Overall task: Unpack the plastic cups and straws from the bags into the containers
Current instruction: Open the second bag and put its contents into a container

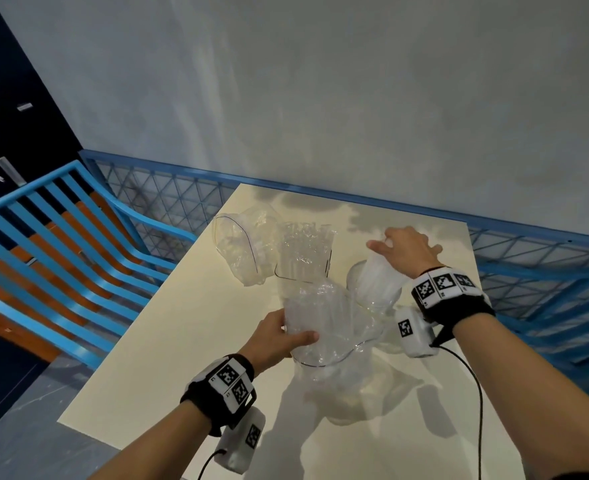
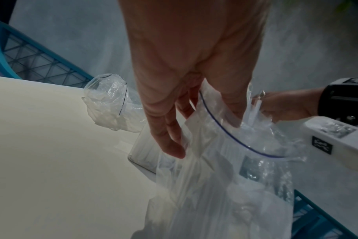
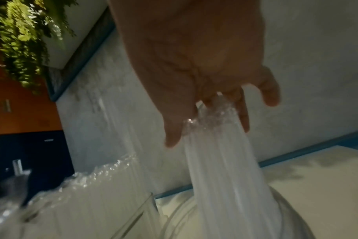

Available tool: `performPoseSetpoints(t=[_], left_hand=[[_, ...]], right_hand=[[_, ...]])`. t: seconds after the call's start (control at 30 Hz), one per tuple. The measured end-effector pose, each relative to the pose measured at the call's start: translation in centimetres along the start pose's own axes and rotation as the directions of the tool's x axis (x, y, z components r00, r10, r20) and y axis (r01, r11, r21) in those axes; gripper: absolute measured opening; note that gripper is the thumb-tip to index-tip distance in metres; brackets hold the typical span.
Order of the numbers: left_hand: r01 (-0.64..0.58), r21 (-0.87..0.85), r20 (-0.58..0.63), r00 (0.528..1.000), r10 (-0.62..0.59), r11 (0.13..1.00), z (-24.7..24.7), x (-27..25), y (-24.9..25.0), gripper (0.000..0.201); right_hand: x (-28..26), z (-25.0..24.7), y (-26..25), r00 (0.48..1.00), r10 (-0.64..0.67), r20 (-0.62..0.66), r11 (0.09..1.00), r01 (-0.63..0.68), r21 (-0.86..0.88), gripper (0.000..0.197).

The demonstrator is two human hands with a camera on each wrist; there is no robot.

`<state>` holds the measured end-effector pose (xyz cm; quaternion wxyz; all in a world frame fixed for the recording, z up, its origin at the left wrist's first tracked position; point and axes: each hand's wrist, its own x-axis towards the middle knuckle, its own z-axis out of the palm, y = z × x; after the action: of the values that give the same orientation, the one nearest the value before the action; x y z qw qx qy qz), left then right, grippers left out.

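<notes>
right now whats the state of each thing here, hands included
left hand: grips the open zip bag at its mouth
zip bag: open, held up
right hand: holds the straw bundle by its top
straw bundle: lower end in the round container
round container: on the table
second bag: open, lying on the table

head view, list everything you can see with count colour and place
table: 1, cream, under everything
zip bag: 1, clear, centre, held open
straws: 1 bundle, white, over round container
round container: 1, clear, right of centre
square container: 1, clear, centre back, full of clear items
far bag: 1, clear, back left
bench: 1, blue, left
left hand: holds zip bag
right hand: grips straws
</notes>
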<state>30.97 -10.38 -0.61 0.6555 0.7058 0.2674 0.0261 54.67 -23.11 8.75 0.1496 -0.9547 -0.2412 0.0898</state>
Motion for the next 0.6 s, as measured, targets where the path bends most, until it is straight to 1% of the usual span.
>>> performPoseSetpoints(t=[0.03,0.07,0.1,0.13,0.17,0.2,0.23,0.27,0.3,0.33,0.37,0.4,0.47,0.5,0.53,0.6], left_hand=[[0.005,-0.003,0.007,1.0,-0.005,1.0,0.0,-0.1,0.2,0.064],[0.007,-0.002,0.012,1.0,-0.007,1.0,0.0,-0.1,0.3,0.061],[0.006,0.001,0.016,1.0,-0.006,1.0,-0.1,-0.1,0.4,0.061],[0.006,0.003,0.017,1.0,-0.006,1.0,-0.2,-0.1,0.4,0.06],[0.004,0.002,0.016,1.0,-0.004,1.0,-0.3,0.0,0.4,0.06],[0.001,-0.002,0.013,1.0,-0.001,1.0,-0.4,0.1,0.4,0.059],[-0.003,-0.004,0.011,1.0,0.003,1.0,-0.5,0.2,0.3,0.059],[-0.006,-0.001,0.007,1.0,0.006,1.0,-0.6,0.4,0.2,0.061],[-0.011,0.008,0.003,1.0,0.011,1.0,-0.7,0.5,0.2,0.061],[-0.019,0.016,-0.001,1.0,0.019,1.0,-0.8,0.5,0.1,0.061],[-0.027,0.018,-0.003,1.0,0.027,0.999,-0.8,0.6,0.0,0.06],[-0.037,0.014,-0.007,0.999,0.037,0.999,-0.8,0.6,-0.1,0.06],[-0.056,0.015,-0.007,0.998,0.056,0.998,-0.7,0.6,-0.3,0.057],[-0.067,0.021,0.006,0.998,0.067,0.998,-0.4,0.5,-0.2,0.054],[-0.077,0.023,0.025,0.997,0.076,0.997,-0.2,0.5,-0.2,0.051],[-0.083,0.017,0.039,0.996,0.082,0.996,0.3,0.5,0.0,0.05]], right_hand=[[-0.3,-0.3,0.2,1.0,-0.013,0.025,1.0,0.013,0.001,0.042],[-0.7,-0.8,0.2,0.999,-0.048,-0.026,0.998,0.049,0.036,0.044],[-1.3,-1.3,0.1,0.987,-0.087,-0.136,0.989,0.102,0.108,0.042],[-2.1,-1.8,0.1,0.959,-0.117,-0.258,0.962,0.174,0.211,0.035],[-3.0,-2.3,0.1,0.93,-0.132,-0.344,0.907,0.253,0.335,0.027],[-3.9,-2.5,0.1,0.923,-0.137,-0.359,0.837,0.302,0.456,0.02],[-4.9,-2.5,0.3,0.941,-0.154,-0.302,0.773,0.305,0.556,0.016],[-5.9,-2.2,0.3,0.961,-0.198,-0.191,0.729,0.275,0.627,0.016],[-6.7,-1.6,0.3,0.964,-0.262,-0.052,0.705,0.228,0.672,0.02],[-7.5,-0.5,0.4,0.945,-0.315,0.086,0.703,0.172,0.69,0.028],[-8.1,0.8,0.4,0.918,-0.348,0.192,0.706,0.122,0.697,0.039],[-8.7,2.0,0.2,0.897,-0.366,0.248,0.707,0.094,0.701,0.051],[-9.7,4.7,-0.3,0.881,-0.398,0.255,0.722,0.129,0.68,0.071],[-10.2,6.0,-0.6,0.879,-0.415,0.235,0.727,0.166,0.666,0.075],[-10.6,7.0,-0.9,0.884,-0.427,0.19,0.72,0.206,0.662,0.072],[-11.2,8.3,-1.2,0.921,-0.387,0.04,0.678,0.255,0.689,0.052]])
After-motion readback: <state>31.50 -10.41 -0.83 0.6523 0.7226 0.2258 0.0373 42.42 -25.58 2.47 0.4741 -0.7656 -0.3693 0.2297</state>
